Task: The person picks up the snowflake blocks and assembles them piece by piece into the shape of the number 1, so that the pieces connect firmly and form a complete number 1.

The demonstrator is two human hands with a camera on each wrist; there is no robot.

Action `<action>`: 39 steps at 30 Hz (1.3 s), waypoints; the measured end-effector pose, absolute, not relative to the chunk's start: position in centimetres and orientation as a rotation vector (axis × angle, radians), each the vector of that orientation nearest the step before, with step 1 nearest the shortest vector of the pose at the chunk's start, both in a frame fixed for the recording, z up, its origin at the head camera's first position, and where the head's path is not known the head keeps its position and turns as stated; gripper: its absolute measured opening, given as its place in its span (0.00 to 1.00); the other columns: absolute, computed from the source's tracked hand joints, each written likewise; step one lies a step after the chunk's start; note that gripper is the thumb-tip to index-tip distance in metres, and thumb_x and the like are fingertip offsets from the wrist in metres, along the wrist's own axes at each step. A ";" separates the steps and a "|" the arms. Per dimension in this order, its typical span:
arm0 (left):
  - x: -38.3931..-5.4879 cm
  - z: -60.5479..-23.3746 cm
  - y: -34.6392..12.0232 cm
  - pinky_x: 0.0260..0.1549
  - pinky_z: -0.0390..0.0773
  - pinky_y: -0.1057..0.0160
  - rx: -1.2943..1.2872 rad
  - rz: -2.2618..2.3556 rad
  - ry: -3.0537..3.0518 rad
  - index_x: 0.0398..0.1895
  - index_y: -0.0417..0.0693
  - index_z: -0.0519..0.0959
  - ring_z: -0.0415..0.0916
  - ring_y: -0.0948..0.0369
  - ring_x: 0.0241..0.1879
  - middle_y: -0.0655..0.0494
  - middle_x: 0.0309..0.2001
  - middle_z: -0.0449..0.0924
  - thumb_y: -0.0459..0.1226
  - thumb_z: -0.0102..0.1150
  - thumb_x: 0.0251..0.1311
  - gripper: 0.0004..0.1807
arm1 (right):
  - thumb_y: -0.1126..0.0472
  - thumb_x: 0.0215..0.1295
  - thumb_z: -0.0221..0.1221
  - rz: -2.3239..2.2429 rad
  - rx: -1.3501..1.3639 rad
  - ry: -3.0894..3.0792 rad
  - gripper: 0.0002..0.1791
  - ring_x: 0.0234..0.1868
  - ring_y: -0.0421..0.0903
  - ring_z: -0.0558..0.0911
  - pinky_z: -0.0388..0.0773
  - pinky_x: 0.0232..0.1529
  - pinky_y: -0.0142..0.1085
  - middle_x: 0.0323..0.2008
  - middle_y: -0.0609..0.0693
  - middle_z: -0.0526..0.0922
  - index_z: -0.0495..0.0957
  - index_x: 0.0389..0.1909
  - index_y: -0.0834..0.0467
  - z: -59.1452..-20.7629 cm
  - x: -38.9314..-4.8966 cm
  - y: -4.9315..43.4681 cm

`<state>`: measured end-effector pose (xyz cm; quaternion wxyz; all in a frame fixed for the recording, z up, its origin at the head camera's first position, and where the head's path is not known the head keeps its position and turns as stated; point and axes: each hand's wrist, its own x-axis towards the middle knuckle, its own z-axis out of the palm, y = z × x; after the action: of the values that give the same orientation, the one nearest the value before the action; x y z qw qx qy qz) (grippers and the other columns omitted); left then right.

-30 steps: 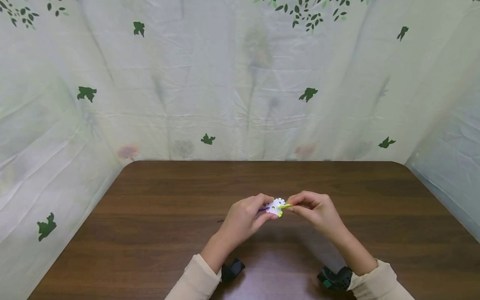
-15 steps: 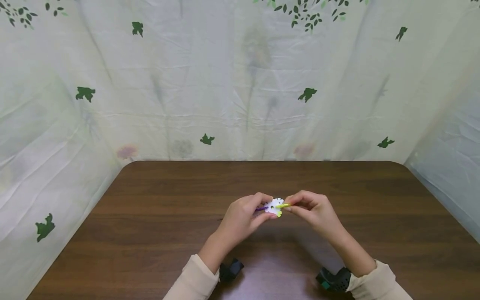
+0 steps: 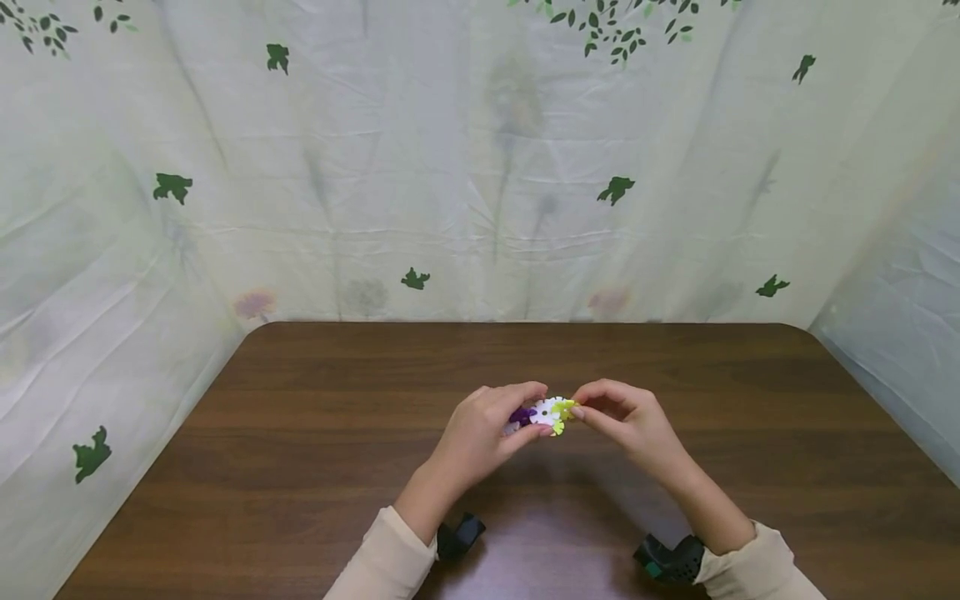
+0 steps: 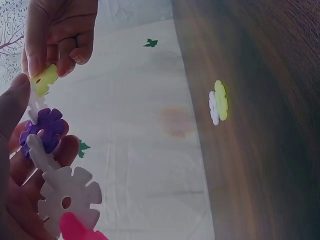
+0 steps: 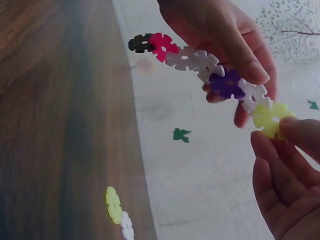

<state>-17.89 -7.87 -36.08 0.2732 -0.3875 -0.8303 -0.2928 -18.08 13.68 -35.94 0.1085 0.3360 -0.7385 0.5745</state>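
A chain of slotted plastic snowflake discs runs between the two hands. From its far end it has a dark disc (image 5: 141,43), a pink disc (image 5: 163,47), two white discs, a purple disc (image 5: 227,84), another white disc (image 5: 254,96) and a yellow disc (image 5: 271,120). The left hand (image 3: 491,421) grips the chain around the purple disc and its white neighbour, thumb on the white one. Between thumb and fingertips, the right hand (image 3: 630,412) pinches the yellow disc, which overlaps the white disc's edge. In the head view, the left hand hides most of the chain.
On the brown table (image 3: 360,358), a yellow disc (image 4: 221,100) and a white disc (image 4: 214,107) lie together in the wrist views. Black wrist cameras (image 3: 461,536) sit by both cuffs. Behind the table hangs a pale curtain (image 3: 450,167) with green bird shapes.
The yellow disc between the right fingers has turned from nearly edge-on to showing more of its face. The purple disc also shows more of its face. Both hands stay in nearly the same place.
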 end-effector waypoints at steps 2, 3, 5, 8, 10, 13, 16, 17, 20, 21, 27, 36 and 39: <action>-17.9 -36.0 -7.9 0.40 0.71 0.66 -1.050 -0.796 -2.238 0.46 0.45 0.76 0.75 0.66 0.37 0.58 0.42 0.79 0.43 0.67 0.47 0.22 | 0.76 0.51 0.59 1.726 0.945 -2.177 0.10 0.28 0.45 0.78 0.77 0.29 0.34 0.31 0.54 0.79 0.77 0.35 0.63 -36.0 -18.0 13.5; -17.9 -36.0 -7.8 0.41 0.70 0.65 -1.054 -0.801 -2.239 0.46 0.45 0.76 0.75 0.67 0.38 0.58 0.42 0.79 0.42 0.66 0.48 0.22 | 0.76 0.52 0.59 1.748 0.929 -2.176 0.09 0.28 0.46 0.78 0.77 0.29 0.35 0.31 0.54 0.79 0.77 0.34 0.64 -36.0 -18.0 13.5; -17.9 -36.0 -7.8 0.43 0.69 0.65 -1.059 -0.807 -2.239 0.47 0.45 0.76 0.75 0.67 0.40 0.58 0.43 0.79 0.42 0.65 0.49 0.21 | 0.75 0.53 0.59 1.805 0.904 -2.167 0.08 0.28 0.48 0.79 0.78 0.29 0.36 0.31 0.56 0.79 0.77 0.34 0.65 -36.1 -18.0 13.3; -17.8 -36.0 -7.7 0.44 0.68 0.65 -1.066 -0.798 -2.236 0.47 0.44 0.76 0.74 0.68 0.43 0.58 0.44 0.78 0.41 0.64 0.50 0.20 | 0.74 0.54 0.58 1.893 0.863 -2.164 0.06 0.27 0.49 0.79 0.78 0.30 0.37 0.30 0.57 0.79 0.76 0.34 0.67 -36.2 -17.9 13.1; -17.8 -36.0 -7.6 0.42 0.68 0.66 -1.068 -0.781 -2.235 0.47 0.45 0.76 0.74 0.68 0.43 0.58 0.44 0.78 0.41 0.64 0.50 0.20 | 0.73 0.55 0.58 1.963 0.830 -2.165 0.06 0.28 0.51 0.80 0.78 0.32 0.40 0.30 0.56 0.79 0.75 0.34 0.69 -36.3 -17.8 12.9; -17.7 -36.0 -7.5 0.39 0.69 0.66 -1.066 -0.748 -2.226 0.46 0.45 0.76 0.74 0.68 0.41 0.58 0.42 0.79 0.41 0.65 0.49 0.20 | 0.71 0.55 0.59 2.056 0.754 -2.181 0.07 0.29 0.52 0.80 0.78 0.33 0.42 0.30 0.55 0.79 0.75 0.34 0.70 -36.3 -17.7 12.6; -17.6 -36.1 -7.3 0.32 0.68 0.69 -1.061 -0.727 -2.217 0.46 0.46 0.76 0.74 0.68 0.37 0.59 0.40 0.79 0.42 0.67 0.47 0.22 | 0.70 0.56 0.59 2.123 0.683 -2.206 0.08 0.28 0.52 0.80 0.78 0.34 0.41 0.28 0.53 0.78 0.74 0.35 0.71 -36.4 -17.6 12.4; -17.6 -36.1 -7.3 0.30 0.68 0.70 -1.060 -0.725 -2.214 0.45 0.46 0.76 0.74 0.69 0.36 0.59 0.40 0.79 0.42 0.67 0.46 0.22 | 0.69 0.56 0.59 2.137 0.661 -2.216 0.08 0.27 0.51 0.79 0.78 0.34 0.41 0.28 0.53 0.78 0.74 0.35 0.71 -36.4 -17.5 12.3; -17.6 -36.2 -7.2 0.25 0.66 0.71 -1.056 -0.731 -2.205 0.45 0.47 0.77 0.74 0.68 0.34 0.60 0.39 0.79 0.43 0.68 0.46 0.21 | 0.68 0.56 0.59 2.183 0.607 -2.237 0.10 0.26 0.48 0.79 0.77 0.35 0.44 0.27 0.53 0.79 0.74 0.35 0.71 -36.4 -17.3 12.1; -17.5 -36.2 -7.2 0.24 0.65 0.71 -1.054 -0.735 -2.204 0.44 0.47 0.77 0.74 0.68 0.34 0.60 0.38 0.79 0.43 0.67 0.46 0.21 | 0.68 0.57 0.59 2.197 0.596 -2.240 0.10 0.27 0.48 0.79 0.77 0.35 0.45 0.27 0.52 0.79 0.74 0.36 0.71 -36.4 -17.3 12.0; -17.6 -36.3 -7.4 0.25 0.68 0.70 -1.045 -0.776 -2.215 0.44 0.47 0.78 0.75 0.65 0.34 0.59 0.37 0.79 0.41 0.67 0.46 0.20 | 0.69 0.57 0.58 2.264 0.609 -2.209 0.12 0.29 0.43 0.79 0.77 0.35 0.42 0.30 0.52 0.79 0.71 0.38 0.75 -36.4 -17.2 11.9; -17.8 -35.8 -8.3 0.27 0.70 0.68 -0.978 -0.766 -2.192 0.43 0.46 0.78 0.72 0.66 0.29 0.58 0.35 0.79 0.41 0.70 0.42 0.22 | 0.71 0.55 0.59 2.118 0.741 -2.157 0.14 0.36 0.48 0.80 0.77 0.37 0.39 0.37 0.65 0.76 0.72 0.42 0.71 -37.2 -18.4 12.7; -18.0 -35.6 -8.6 0.28 0.71 0.67 -0.957 -0.757 -2.169 0.43 0.46 0.78 0.72 0.65 0.29 0.58 0.34 0.78 0.41 0.69 0.43 0.21 | 0.72 0.54 0.60 2.050 0.750 -2.188 0.14 0.37 0.48 0.79 0.77 0.38 0.40 0.39 0.69 0.74 0.72 0.43 0.69 -37.9 -19.1 13.0</action>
<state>-18.02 -8.64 -35.63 0.3208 -0.3643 -0.8254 -0.2881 -19.06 13.02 -37.89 0.0256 0.2427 -0.7077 0.6630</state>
